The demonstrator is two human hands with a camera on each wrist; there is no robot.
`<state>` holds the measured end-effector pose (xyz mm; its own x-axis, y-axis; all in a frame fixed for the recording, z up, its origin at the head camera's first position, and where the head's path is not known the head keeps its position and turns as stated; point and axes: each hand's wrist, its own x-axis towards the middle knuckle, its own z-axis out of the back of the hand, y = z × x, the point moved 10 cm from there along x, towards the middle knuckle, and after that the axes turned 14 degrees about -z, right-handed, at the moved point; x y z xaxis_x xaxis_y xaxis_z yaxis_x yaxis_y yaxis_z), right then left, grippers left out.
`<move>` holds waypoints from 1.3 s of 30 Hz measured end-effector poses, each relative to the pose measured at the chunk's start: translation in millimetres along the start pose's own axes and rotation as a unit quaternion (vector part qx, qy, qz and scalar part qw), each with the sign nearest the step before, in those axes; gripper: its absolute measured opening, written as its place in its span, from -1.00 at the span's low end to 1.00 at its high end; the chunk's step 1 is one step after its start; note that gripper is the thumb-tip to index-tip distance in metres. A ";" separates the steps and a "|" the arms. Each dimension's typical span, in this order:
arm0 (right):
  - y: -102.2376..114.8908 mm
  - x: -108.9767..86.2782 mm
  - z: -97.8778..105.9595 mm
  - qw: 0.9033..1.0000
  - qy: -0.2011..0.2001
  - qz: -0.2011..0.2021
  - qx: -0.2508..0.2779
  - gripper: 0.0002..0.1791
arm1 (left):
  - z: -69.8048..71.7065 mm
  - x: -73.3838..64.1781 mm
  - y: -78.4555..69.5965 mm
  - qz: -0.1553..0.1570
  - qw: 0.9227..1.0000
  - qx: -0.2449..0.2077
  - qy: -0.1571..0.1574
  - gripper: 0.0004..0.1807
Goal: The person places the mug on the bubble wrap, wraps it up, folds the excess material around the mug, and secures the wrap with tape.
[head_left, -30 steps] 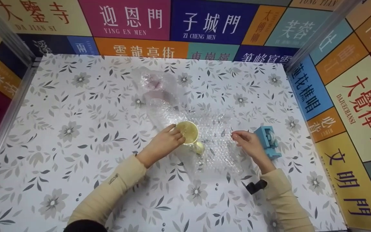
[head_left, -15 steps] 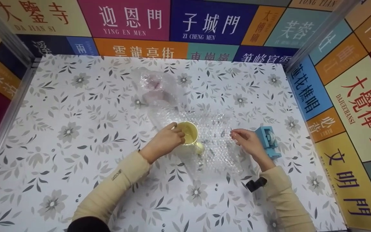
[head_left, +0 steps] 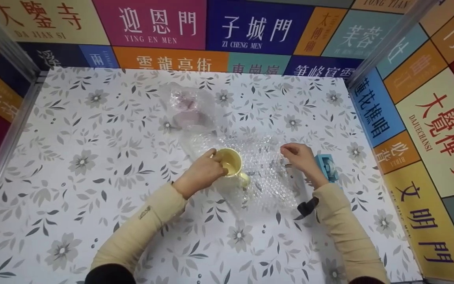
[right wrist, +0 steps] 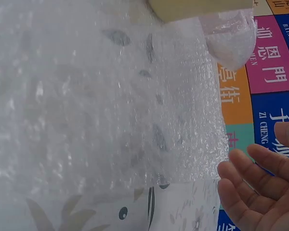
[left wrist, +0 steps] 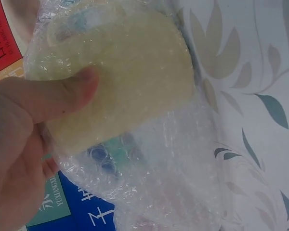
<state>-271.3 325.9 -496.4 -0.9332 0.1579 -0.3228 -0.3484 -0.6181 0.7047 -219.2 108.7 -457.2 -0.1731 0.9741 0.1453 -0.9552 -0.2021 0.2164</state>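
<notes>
My left hand (head_left: 201,173) grips a pale yellow mug (head_left: 233,159) that lies tilted on a sheet of bubble wrap (head_left: 266,173), its mouth facing up toward the head camera. In the left wrist view the thumb (left wrist: 82,89) presses on the mug's side, with bubble wrap around the mug; the other fingers are mostly hidden. My right hand (head_left: 302,159) hovers by the wrap's far right corner. The right wrist view shows its fingers (right wrist: 245,197) loosely bent at the sheet's edge, thumb apart, with nothing visibly pinched.
A pink item (head_left: 187,112) in bubble wrap lies beyond the mug. Right of my right hand stands a teal block (head_left: 327,167), perhaps a tape dispenser, partly hidden by the wrist. Panels with large lettering wall the flower-patterned table (head_left: 132,236) at the back and sides.
My right hand has moved away from me along the wrap's right edge. My left hand stays at the mug, whose mouth now looks less covered by film.
</notes>
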 end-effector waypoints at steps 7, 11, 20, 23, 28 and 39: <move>-0.5 21.7 0.5 0.998 -0.016 -0.028 -0.059 -0.54 | 0.2 -0.9 -0.7 0.004 1.000 0.003 -0.008 -0.77; -5.0 35.4 -4.8 0.997 0.005 -0.052 -0.062 -0.43 | 1.7 -1.0 -0.8 0.003 1.000 0.005 -0.010 -0.73; -29.4 62.2 -20.5 0.983 0.059 -0.173 0.015 -0.29 | 2.9 -1.0 -3.7 0.005 1.000 0.007 -0.028 -0.72; -31.5 65.9 -23.3 0.979 0.062 -0.190 0.044 -0.29 | 4.1 -0.8 -4.0 0.004 0.999 0.004 -0.042 -0.74; -29.7 69.6 -22.1 0.981 0.044 -0.185 0.042 -0.36 | 4.0 -1.1 -3.8 0.004 0.999 0.002 -0.046 -0.75; -4.3 62.8 -15.4 0.994 0.040 -0.093 0.031 -0.68 | 4.1 -5.4 -2.5 0.013 0.998 0.001 -0.060 -0.79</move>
<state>-327.1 326.7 -529.5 -0.8425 0.2019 -0.4994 -0.5220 -0.5354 0.6640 -214.8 103.5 -454.5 -0.1673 0.9494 0.2658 -0.9505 -0.2270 0.2124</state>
